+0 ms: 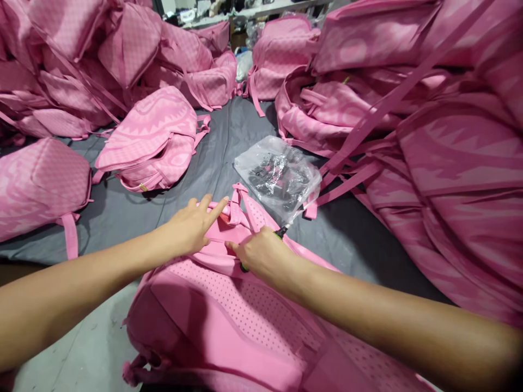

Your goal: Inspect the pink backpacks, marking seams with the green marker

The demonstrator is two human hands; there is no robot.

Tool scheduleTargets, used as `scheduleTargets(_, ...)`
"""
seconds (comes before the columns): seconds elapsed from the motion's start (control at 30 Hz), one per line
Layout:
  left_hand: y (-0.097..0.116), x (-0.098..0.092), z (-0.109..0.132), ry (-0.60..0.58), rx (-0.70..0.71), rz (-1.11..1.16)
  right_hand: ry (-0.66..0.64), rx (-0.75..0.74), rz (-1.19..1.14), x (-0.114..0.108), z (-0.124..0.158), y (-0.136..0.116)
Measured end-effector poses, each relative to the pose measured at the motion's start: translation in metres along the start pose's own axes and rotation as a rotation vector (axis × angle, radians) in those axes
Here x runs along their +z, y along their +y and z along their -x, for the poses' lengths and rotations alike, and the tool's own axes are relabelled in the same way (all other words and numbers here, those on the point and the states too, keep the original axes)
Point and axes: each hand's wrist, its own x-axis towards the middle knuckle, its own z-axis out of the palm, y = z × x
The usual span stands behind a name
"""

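Note:
A pink backpack [192, 321] lies in front of me with its dotted mesh panel and straps facing up. My left hand [194, 226] rests on its top end, fingers stretched out and lying on the pink fabric. Close beside it, my right hand [261, 253] is closed around a small black-and-green handled tool [281, 233]. Only the ends of that tool show on either side of the fist, so its kind is hidden. The right index finger points at the fabric near the left hand. Just beyond the hands lies a clear plastic bag [280, 177] with dark small pieces inside.
Pink backpacks [131, 43] are heaped at the back left, and more [461, 163] are piled high on the right. A single backpack [151, 139] sits left of centre on the dark grey table cover [220, 147]. Loose straps [355, 182] trail from the right pile.

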Motion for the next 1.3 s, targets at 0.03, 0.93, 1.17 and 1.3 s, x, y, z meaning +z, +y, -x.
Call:
scheduleTargets(0.03, -0.002, 0.002, 0.001, 0.007, 0.011, 0.007, -0.009, -0.004, -0.002, 0.0, 0.0, 0.0)
scheduleTargets(0.93, -0.013, 0.01, 0.007, 0.006, 0.005, 0.317, 1.234, 0.247, -0.533, 0.019, 0.04, 0.008)
scheduleTargets(1.17, -0.01, 0.01, 0.011, -0.005, -0.056, 0.36, 1.028, 0.093, -1.275, 0.043, -0.008, -0.035)
scheduleTargets(1.3, -0.007, 0.005, 0.012, -0.061, -0.11, 0.382, 0.958, 0.107, -1.334, 0.047, -0.014, -0.034)
